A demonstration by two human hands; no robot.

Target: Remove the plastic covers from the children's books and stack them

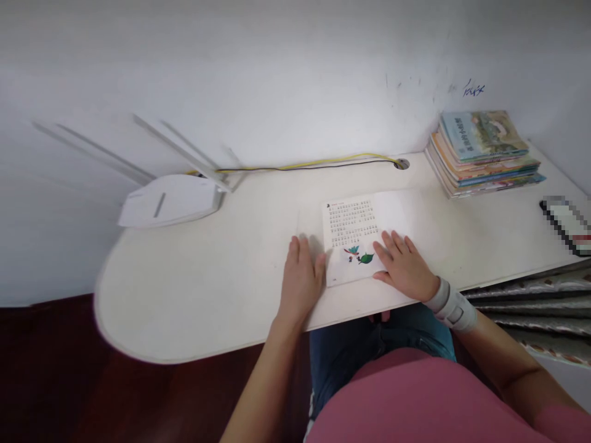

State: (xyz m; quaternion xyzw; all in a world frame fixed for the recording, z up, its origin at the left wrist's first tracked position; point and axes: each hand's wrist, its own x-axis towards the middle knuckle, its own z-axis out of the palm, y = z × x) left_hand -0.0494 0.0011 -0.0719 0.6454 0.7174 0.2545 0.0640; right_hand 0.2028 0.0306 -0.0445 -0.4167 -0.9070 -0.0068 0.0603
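Observation:
A picture book (351, 223) lies open on the white desk, with lines of print on its left page. Below the print is a drawing of a winged insect and a green leaf (367, 259). My left hand (302, 277) rests on the desk at the book's left edge, fingers stretched forward and thumb beside the page. My right hand (406, 267) lies flat with fingers apart on the pale right page and covers its lower part. A light grey wrist band (451, 303) is on my right wrist. Neither hand grips anything.
A stack of books (484, 151) stands at the back right, near a blurred phone-like object (569, 226) at the right edge. On the left is a white router (170, 200) with antennas. Yellow and black cables (300, 165) run along the wall to a hole (403, 164).

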